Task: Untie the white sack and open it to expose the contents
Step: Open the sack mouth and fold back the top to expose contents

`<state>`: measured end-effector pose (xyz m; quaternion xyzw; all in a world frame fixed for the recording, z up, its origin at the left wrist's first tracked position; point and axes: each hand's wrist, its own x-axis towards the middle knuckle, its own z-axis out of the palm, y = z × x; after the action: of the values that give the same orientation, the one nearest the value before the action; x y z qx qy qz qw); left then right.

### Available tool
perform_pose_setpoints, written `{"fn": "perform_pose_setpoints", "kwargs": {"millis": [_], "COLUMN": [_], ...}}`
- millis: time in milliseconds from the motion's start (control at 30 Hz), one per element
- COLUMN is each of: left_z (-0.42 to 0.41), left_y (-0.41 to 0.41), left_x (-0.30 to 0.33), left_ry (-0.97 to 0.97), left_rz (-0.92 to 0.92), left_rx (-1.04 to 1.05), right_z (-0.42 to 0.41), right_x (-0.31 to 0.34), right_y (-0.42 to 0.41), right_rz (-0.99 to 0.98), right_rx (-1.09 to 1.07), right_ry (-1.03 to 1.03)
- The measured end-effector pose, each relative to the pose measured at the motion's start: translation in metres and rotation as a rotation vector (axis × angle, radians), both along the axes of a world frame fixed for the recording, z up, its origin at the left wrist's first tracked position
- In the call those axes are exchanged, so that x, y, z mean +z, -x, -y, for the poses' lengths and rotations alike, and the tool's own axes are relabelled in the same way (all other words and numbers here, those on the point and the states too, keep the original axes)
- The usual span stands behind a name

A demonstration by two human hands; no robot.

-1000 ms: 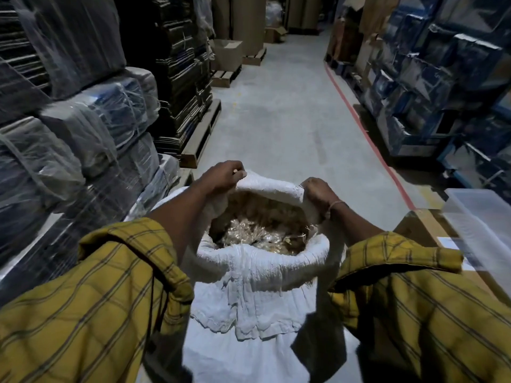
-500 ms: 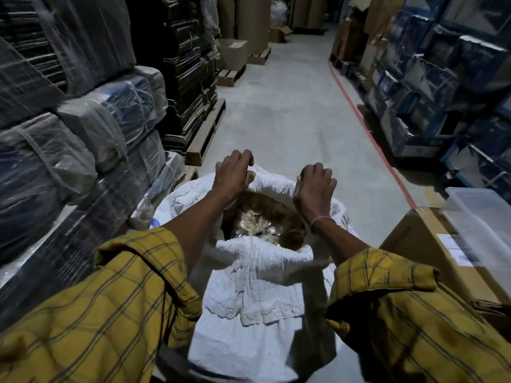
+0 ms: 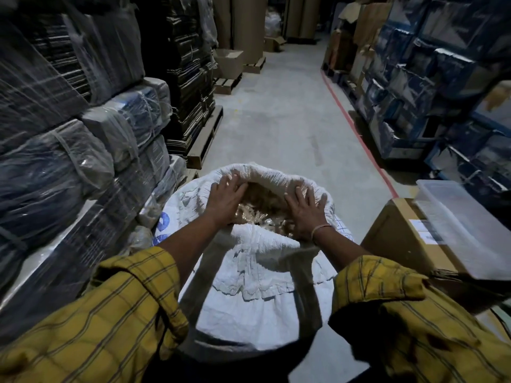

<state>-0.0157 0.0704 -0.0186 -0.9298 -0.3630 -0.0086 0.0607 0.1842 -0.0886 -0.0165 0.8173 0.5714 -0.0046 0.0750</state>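
Observation:
The white woven sack (image 3: 257, 286) stands on the floor right in front of me, its mouth wide open and its rim rolled down in a thick fold. Inside lie golden-brown shiny packets (image 3: 262, 208), partly hidden by my hands. My left hand (image 3: 225, 201) rests flat, fingers spread, on the left inner side of the mouth. Pressing flat against the right inner side is my right hand (image 3: 305, 214), its fingers also spread. Neither hand grips the cloth. No tie or string is in sight.
Plastic-wrapped bundles (image 3: 69, 161) are stacked high on my left, touching the sack's side. A cardboard box (image 3: 401, 241) with a clear plastic tub (image 3: 464, 225) on it stands at my right. Blue cartons (image 3: 428, 92) line the right wall. A concrete aisle with a red line (image 3: 356, 134) runs ahead.
Both hands have let go of the rolled rim and now lie flat with spread fingers inside the mouth. The mouth is wider and the rim lower than a second ago.

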Motion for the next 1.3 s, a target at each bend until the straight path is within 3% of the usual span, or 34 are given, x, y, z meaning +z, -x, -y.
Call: {"fn": "perform_pose_setpoints", "kwargs": {"millis": [233, 433, 1000, 1200, 1300], "left_z": [-0.027, -0.038, 0.039, 0.046, 0.046], "left_y": [0.029, 0.04, 0.035, 0.026, 0.017], "left_x": [0.016, 0.004, 0.039, 0.031, 0.026], "left_ry": [0.037, 0.085, 0.096, 0.107, 0.103], "left_rz": [-0.257, -0.231, 0.026, 0.271, 0.207], "left_rx": [-0.075, -0.141, -0.173, -0.189, -0.127], "right_z": [0.002, 0.003, 0.045, 0.038, 0.03], "right_x": [0.006, -0.002, 0.026, 0.03, 0.02], "right_y": [-0.046, -0.052, -0.004, 0.003, 0.001], "right_rz": [-0.013, 0.019, -0.111, -0.175, -0.222], "right_rx": [-0.058, -0.047, -0.035, 0.041, 0.05], "right_ry": [0.262, 0.334, -0.002, -0.169, -0.239]}}
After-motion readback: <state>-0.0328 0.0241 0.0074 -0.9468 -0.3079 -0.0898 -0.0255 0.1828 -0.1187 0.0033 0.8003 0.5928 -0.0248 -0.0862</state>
